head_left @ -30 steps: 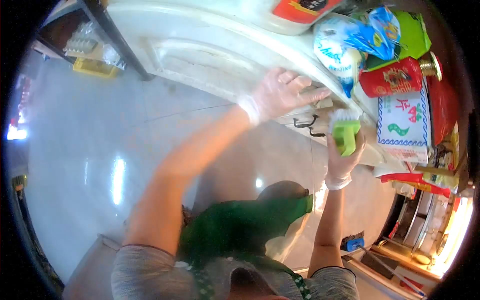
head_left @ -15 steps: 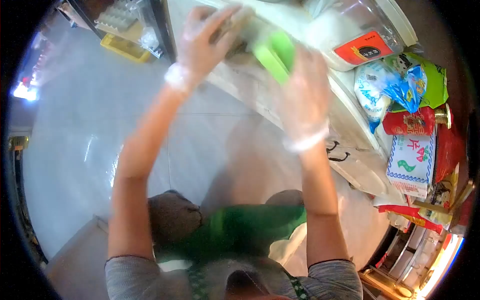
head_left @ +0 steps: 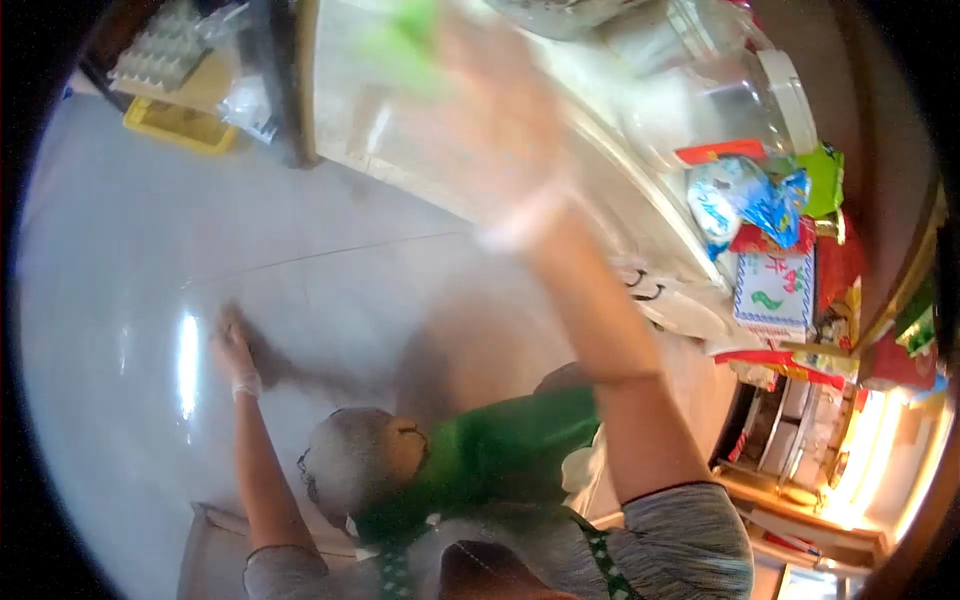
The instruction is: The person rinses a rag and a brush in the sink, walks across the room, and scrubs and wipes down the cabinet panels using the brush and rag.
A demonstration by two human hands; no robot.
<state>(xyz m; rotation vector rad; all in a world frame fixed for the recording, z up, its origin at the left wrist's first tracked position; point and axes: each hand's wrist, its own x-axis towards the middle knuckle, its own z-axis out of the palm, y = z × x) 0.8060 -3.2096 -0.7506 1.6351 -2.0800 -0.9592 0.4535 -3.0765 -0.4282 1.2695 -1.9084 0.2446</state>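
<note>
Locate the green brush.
Head view, top edge, left of centre: the green brush, motion-blurred, is in the gloved right hand, in front of the white cabinet.

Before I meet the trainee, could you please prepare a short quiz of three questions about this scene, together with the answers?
1. True or false: the left hand holds the green brush.
2. Which is closest to the blue-and-white bag: A) yellow tray, B) clear jar, C) egg tray?
3. Fill in: the apron is ____.

Key:
1. False; the right hand, blurred by motion, holds it.
2. B.
3. Green.
</note>
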